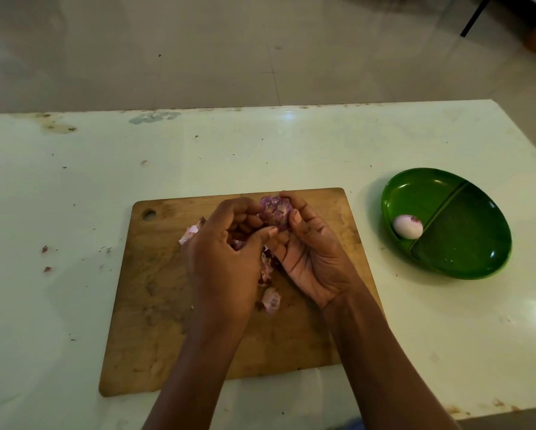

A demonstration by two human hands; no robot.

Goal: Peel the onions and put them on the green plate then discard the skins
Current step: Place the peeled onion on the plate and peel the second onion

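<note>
Pale floor tiles fill the background behind a glossy white desk (291, 144) with small stains. On the middle of the desk, close to its near edge, lies a rectangular brown wooden cutting board (155, 305) with a round hole in its far left corner. Above the far part of the board both hands hold one purple, partly peeled onion (274, 211). The left hand (226, 252) curls its fingers at the left side of this onion, with the thumb at its lower edge. The right hand (310, 259) grips it from the right, palm up, with the thumb pressed on it. Loose pink onion skins (271, 299) lie on the board under and beside the hands. Near the right edge of the desk stands an oval green plate with two compartments (465, 237). A pale peeled onion (407, 225) rests in its left compartment, touching the divider
</note>
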